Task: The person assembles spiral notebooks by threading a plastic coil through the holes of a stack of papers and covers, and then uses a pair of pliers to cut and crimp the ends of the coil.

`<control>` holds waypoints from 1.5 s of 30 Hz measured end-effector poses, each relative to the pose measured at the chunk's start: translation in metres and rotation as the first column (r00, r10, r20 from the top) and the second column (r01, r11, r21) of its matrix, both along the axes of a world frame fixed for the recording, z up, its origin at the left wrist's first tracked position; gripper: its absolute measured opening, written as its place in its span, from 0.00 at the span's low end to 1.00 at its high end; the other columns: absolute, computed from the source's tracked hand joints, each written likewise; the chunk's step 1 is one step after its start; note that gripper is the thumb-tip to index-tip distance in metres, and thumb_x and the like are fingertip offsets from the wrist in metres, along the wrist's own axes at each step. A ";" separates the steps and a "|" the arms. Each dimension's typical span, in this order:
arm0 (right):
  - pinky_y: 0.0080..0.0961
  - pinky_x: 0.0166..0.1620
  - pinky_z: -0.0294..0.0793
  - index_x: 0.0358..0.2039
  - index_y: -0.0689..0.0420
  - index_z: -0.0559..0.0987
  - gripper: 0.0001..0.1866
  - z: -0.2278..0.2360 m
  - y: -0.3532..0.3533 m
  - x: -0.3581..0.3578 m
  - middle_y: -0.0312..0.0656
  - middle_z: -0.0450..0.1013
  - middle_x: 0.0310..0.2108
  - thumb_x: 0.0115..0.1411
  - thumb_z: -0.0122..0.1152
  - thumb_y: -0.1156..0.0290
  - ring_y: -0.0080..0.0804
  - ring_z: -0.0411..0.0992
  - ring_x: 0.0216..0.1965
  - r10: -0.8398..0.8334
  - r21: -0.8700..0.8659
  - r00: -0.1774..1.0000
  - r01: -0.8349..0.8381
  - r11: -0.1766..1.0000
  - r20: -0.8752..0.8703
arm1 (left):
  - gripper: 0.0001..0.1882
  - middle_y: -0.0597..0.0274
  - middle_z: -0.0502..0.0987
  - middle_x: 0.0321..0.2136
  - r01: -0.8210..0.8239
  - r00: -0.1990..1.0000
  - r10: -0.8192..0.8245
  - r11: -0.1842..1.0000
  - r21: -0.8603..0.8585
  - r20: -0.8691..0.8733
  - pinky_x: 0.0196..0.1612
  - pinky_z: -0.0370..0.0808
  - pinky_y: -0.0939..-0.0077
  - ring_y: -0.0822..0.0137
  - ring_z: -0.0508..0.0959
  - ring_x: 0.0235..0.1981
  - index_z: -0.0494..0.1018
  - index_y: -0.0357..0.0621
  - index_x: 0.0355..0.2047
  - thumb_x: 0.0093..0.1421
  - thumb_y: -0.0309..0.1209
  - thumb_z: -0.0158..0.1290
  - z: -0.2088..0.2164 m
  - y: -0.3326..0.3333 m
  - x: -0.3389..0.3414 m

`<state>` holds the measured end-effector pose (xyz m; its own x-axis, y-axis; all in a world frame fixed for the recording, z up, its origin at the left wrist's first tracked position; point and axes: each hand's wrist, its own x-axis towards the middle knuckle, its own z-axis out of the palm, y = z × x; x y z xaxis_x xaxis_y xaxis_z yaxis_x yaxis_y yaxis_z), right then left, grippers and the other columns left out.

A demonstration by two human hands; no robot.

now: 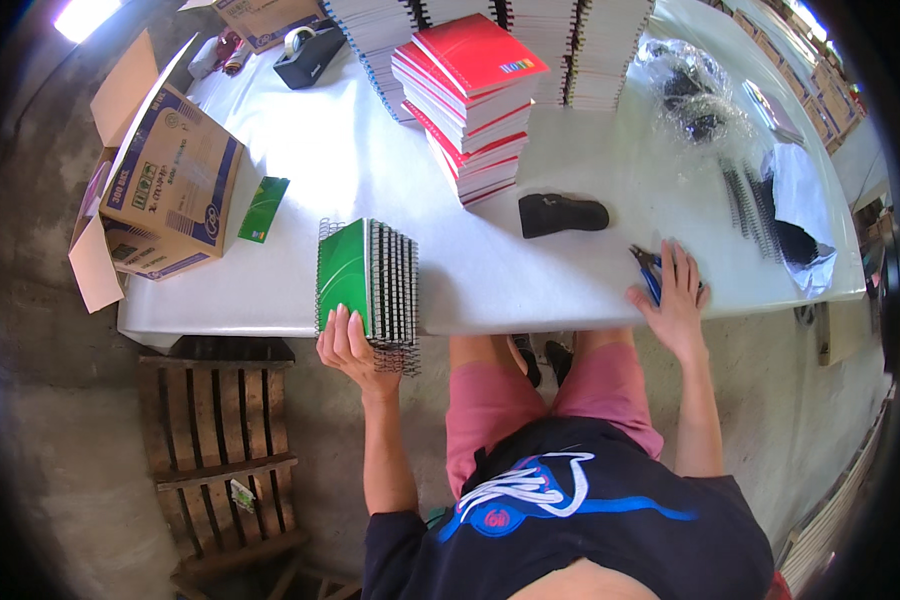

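At the table's front edge is a stack of green spiral notebooks (344, 275), with wire coils sticking out at its ends. My left hand (348, 348) grips its near end, fingers over the green cover and thumb hidden. Farther right, blue-handled pliers (650, 274) lie on the table, jaws pointing away to the left. My right hand (676, 308) rests over their handles with fingers stretched out and thumb apart, partly hiding them. A black pouch-like object (563, 215) lies between the hands, farther back. Beyond it rises a tall stack of red-covered notebooks (475, 60).
An open cardboard box (170, 180) stands at the left, beside a loose green cover (263, 209). A black tape dispenser (310, 58) sits behind. Tall piles of bound pages (600, 50) stand at the back. Clear plastic wrap (685, 85) and black wire coils (755, 210) lie right.
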<state>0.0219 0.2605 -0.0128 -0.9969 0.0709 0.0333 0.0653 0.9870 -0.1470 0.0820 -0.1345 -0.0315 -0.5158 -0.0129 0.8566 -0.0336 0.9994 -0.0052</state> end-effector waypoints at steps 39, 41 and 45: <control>0.23 0.38 0.74 0.40 0.56 0.74 0.19 0.095 -0.171 0.007 0.37 0.75 0.36 0.50 0.69 0.65 0.25 0.74 0.37 0.555 -0.723 0.801 0.517 -0.457 0.222 | 0.16 0.63 0.70 0.46 0.266 0.961 -0.271 0.855 -0.445 0.055 0.56 0.57 0.63 0.65 0.70 0.48 0.62 0.55 0.46 0.58 0.31 0.50 0.073 0.043 0.019; 0.23 0.38 0.76 0.39 0.59 0.75 0.16 0.092 -0.182 0.005 0.38 0.76 0.33 0.49 0.67 0.75 0.26 0.75 0.33 0.534 -0.720 0.826 0.481 -0.500 0.180 | 0.17 0.62 0.70 0.47 0.304 0.950 -0.298 0.804 -0.511 0.097 0.54 0.58 0.64 0.64 0.69 0.48 0.62 0.55 0.46 0.58 0.29 0.51 0.076 0.044 0.019; 0.24 0.39 0.76 0.39 0.60 0.75 0.16 0.086 -0.193 0.004 0.39 0.76 0.34 0.49 0.64 0.81 0.26 0.75 0.33 0.522 -0.699 0.838 0.470 -0.540 0.160 | 0.17 0.63 0.70 0.47 0.255 0.967 -0.212 0.796 -0.548 0.142 0.58 0.51 0.55 0.65 0.69 0.49 0.63 0.56 0.44 0.56 0.29 0.53 0.083 0.048 0.028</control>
